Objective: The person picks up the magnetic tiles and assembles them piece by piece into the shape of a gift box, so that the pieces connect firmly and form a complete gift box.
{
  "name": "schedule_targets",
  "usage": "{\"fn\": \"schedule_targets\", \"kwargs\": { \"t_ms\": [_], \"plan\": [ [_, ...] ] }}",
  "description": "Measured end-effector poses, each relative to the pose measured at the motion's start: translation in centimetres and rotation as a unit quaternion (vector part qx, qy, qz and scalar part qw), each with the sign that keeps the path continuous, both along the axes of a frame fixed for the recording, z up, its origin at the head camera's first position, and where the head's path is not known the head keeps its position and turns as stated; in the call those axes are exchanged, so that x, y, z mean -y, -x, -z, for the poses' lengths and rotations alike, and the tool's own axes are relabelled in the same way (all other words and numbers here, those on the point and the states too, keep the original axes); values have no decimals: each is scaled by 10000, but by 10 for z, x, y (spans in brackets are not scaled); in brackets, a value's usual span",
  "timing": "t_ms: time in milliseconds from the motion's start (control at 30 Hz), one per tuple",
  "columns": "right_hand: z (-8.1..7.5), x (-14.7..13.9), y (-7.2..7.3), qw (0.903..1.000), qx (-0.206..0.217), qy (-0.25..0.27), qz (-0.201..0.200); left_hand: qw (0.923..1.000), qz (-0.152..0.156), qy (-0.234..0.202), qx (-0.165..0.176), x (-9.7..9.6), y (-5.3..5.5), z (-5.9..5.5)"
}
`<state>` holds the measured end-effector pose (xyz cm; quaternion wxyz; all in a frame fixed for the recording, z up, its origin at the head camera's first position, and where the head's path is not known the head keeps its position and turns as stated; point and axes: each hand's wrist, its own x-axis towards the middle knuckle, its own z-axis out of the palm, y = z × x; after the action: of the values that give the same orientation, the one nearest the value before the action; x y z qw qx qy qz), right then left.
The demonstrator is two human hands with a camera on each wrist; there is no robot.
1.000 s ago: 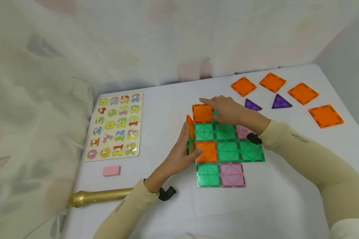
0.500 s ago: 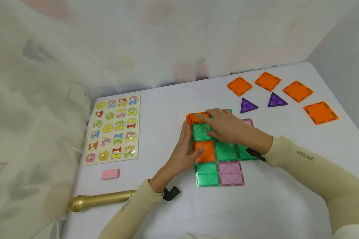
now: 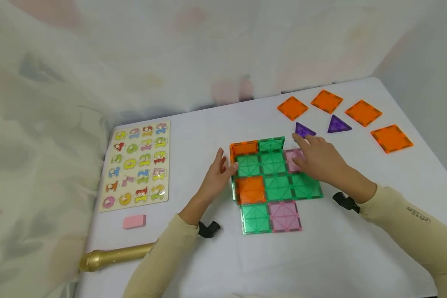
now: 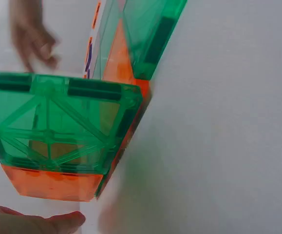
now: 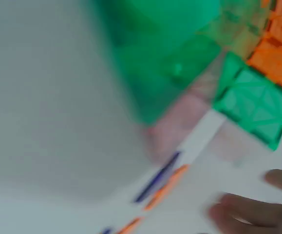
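A flat patch of magnetic tiles lies mid-table: green squares, an orange square and pink squares. Along its back edge stand an orange tile and a green tile; more tiles stand upright along the left side. My left hand is at that left wall, thumb over the wall's top edge and fingers loosely bent, holding nothing. Over the right part of the patch is my right hand, fingers spread and holding nothing, partly covering a pink tile. Its fingertips overlap a purple triangle tile.
Several loose orange squares and another purple triangle lie at the back right. On the left are a number puzzle board, a pink block and a gold microphone-shaped object. Curtains hang behind the table.
The back orange and green tiles have come upright, and the orange one meets the left wall at the corner. My right hand has moved off rightward; the left has eased away from the wall.
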<state>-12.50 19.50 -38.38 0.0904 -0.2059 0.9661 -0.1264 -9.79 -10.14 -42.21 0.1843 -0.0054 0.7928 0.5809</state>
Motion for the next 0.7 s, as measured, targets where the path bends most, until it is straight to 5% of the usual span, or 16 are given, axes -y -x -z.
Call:
{"fn": "schedule_targets", "kwargs": {
  "t_ms": [167, 400, 700],
  "plan": [
    [23, -10, -14, 9929, 1081, -474, 149, 9970, -193, -176, 731, 5, 1, 14],
    [30, -9, -13, 9922, 991, 633, 418, 9954, -30, -636, 721, -3, -5, 18],
    [7, -23, -15, 9748, 1114, 1608, 1075, 9918, 270, -1089, 615, -9, -3, 19]
  ]
}}
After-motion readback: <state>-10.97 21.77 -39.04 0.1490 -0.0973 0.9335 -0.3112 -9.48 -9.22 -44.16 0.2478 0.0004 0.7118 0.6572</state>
